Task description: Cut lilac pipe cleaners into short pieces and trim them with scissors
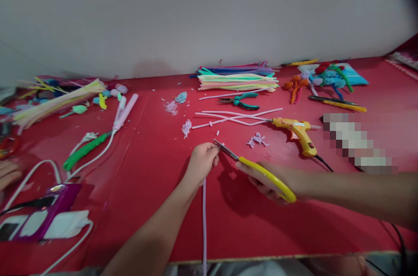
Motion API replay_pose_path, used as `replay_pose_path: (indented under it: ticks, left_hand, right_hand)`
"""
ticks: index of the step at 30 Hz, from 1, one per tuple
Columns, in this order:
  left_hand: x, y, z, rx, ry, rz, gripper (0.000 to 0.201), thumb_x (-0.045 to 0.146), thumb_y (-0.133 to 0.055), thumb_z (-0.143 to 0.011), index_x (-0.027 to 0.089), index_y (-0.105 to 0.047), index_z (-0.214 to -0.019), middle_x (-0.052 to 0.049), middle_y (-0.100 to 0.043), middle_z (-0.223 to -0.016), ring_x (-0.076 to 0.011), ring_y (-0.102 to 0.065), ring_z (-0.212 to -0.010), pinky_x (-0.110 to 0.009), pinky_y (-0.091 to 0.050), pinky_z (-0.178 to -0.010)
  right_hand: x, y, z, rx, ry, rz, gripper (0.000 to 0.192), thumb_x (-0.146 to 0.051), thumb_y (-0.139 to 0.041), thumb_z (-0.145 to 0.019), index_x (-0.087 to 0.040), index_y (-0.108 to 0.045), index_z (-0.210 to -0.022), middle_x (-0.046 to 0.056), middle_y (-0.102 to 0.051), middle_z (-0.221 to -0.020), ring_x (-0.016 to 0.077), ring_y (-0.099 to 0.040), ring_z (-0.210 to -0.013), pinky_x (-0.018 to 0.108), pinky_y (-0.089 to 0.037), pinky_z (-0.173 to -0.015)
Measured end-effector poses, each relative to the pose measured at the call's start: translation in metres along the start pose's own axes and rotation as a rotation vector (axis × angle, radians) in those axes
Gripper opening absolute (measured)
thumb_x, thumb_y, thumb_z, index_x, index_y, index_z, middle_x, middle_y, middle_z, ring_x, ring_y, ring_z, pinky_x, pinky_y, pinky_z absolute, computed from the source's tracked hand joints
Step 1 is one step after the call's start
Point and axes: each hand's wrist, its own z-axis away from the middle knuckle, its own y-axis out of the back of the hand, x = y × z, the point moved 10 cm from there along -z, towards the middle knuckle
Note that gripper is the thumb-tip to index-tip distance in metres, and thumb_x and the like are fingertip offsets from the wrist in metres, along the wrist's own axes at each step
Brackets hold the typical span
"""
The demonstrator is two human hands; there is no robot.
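Note:
My left hand [205, 155] is closed on a lilac pipe cleaner [204, 223], whose long end hangs down past the table's front edge. My right hand [261, 178] grips yellow-handled scissors [266, 176]. Their blade tips are at the fingertips of my left hand; whether they touch the pipe cleaner is too small to tell. Just beyond lies one short cut lilac piece [217, 133]. A small heap of cut lilac pieces [257, 140] is to the right, and a pile of lilac clippings [186, 128] to the left.
Several lilac pipe cleaners [228, 117] lie crossed near a yellow glue gun [295, 130]. Behind them are teal pliers [240, 100] and a pipe cleaner bundle [238, 81]. A purple power strip [62, 200] with white cords lies left, near another person's hand [9, 173]. A blurred-out object [355, 143] is right.

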Motion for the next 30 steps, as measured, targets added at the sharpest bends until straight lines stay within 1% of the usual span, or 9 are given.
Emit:
replay_pose_path:
  ticks: [3,6,10,16,21,23,25,28,30]
  left_hand:
    - [-0.001,0.0,-0.001,-0.009,-0.012,-0.004,0.02,0.027,-0.043,-0.072,0.016,-0.049,-0.056,0.006,-0.039,-0.039,-0.0042,-0.024,-0.031,-0.019,-0.017,-0.037]
    - [0.0,0.0,-0.001,-0.008,-0.024,-0.011,0.021,0.027,-0.043,-0.071,0.016,-0.048,-0.055,0.006,-0.039,-0.039,-0.0041,-0.025,-0.031,-0.019,-0.017,-0.037]
    - [0.0,0.0,0.0,-0.001,-0.029,-0.018,0.022,0.027,-0.043,-0.071,0.016,-0.045,-0.052,0.006,-0.037,-0.038,-0.0042,-0.025,-0.032,-0.019,-0.017,-0.037]
    - [-0.002,0.001,-0.001,0.003,-0.033,-0.026,0.024,0.027,-0.043,-0.071,0.016,-0.044,-0.05,0.006,-0.036,-0.037,-0.004,-0.025,-0.032,-0.019,-0.016,-0.036]
    - [-0.002,0.0,-0.002,-0.007,-0.041,-0.016,0.023,0.029,-0.044,-0.074,0.016,-0.046,-0.055,0.006,-0.038,-0.039,-0.0035,-0.024,-0.032,-0.018,-0.015,-0.035]
    - [0.002,-0.001,-0.001,-0.016,-0.044,0.0,0.022,0.032,-0.043,-0.075,0.016,-0.046,-0.059,0.006,-0.039,-0.04,-0.0035,-0.023,-0.031,-0.018,-0.016,-0.034]
    - [0.007,-0.006,0.002,-0.056,-0.038,0.04,0.02,0.033,-0.044,-0.076,0.017,-0.047,-0.066,0.007,-0.04,-0.041,-0.0036,-0.022,-0.03,-0.018,-0.015,-0.033]
    - [0.017,-0.021,0.011,-0.195,-0.03,0.105,0.018,0.034,-0.046,-0.077,0.017,-0.047,-0.072,0.007,-0.045,-0.043,-0.0035,-0.022,-0.031,-0.018,-0.013,-0.033]
    - [0.023,-0.032,0.018,-0.29,-0.029,0.108,0.018,0.033,-0.047,-0.077,0.016,-0.046,-0.071,0.006,-0.048,-0.044,-0.0032,-0.023,-0.032,-0.017,-0.014,-0.034]
  right_hand:
    - [0.008,-0.004,-0.001,-0.05,-0.057,-0.04,0.049,-0.069,-0.036,-0.07,-0.02,-0.034,-0.06,-0.008,-0.025,-0.039,0.0052,-0.024,-0.03,0.017,-0.018,-0.029]
    - [0.01,-0.005,-0.002,-0.07,-0.019,-0.061,0.049,-0.069,-0.036,-0.07,-0.021,-0.034,-0.063,-0.008,-0.026,-0.041,0.0046,-0.023,-0.03,0.017,-0.017,-0.03]
    - [0.01,-0.004,-0.003,-0.065,0.018,-0.081,0.05,-0.071,-0.037,-0.068,-0.021,-0.033,-0.064,-0.008,-0.026,-0.042,0.0041,-0.023,-0.031,0.016,-0.016,-0.031]
    - [0.014,-0.005,-0.006,-0.035,-0.034,-0.07,0.05,-0.07,-0.04,-0.067,-0.02,-0.033,-0.063,-0.009,-0.026,-0.039,0.0051,-0.024,-0.03,0.016,-0.018,-0.031]
    - [0.017,-0.002,-0.006,-0.033,-0.043,-0.055,0.052,-0.072,-0.036,-0.067,-0.02,-0.034,-0.061,-0.008,-0.028,-0.038,0.0047,-0.024,-0.03,0.017,-0.02,-0.03]
    - [0.012,-0.001,-0.005,-0.042,0.017,-0.054,0.052,-0.071,-0.039,-0.067,-0.019,-0.038,-0.063,-0.008,-0.03,-0.038,0.0048,-0.025,-0.03,0.018,-0.022,-0.03]
    - [0.0,0.005,-0.003,0.008,0.116,-0.027,0.047,-0.065,-0.044,-0.068,-0.018,-0.043,-0.064,-0.008,-0.031,-0.038,0.0048,-0.027,-0.03,0.018,-0.023,-0.031]
    - [-0.02,0.013,-0.003,0.12,0.266,-0.01,0.037,-0.05,-0.048,-0.073,-0.018,-0.04,-0.057,-0.008,-0.033,-0.039,0.0046,-0.031,-0.031,0.018,-0.024,-0.032]
    - [-0.03,0.014,-0.007,0.151,0.337,-0.033,0.034,-0.041,-0.045,-0.076,-0.019,-0.034,-0.054,-0.008,-0.032,-0.039,0.0043,-0.032,-0.032,0.018,-0.025,-0.033]
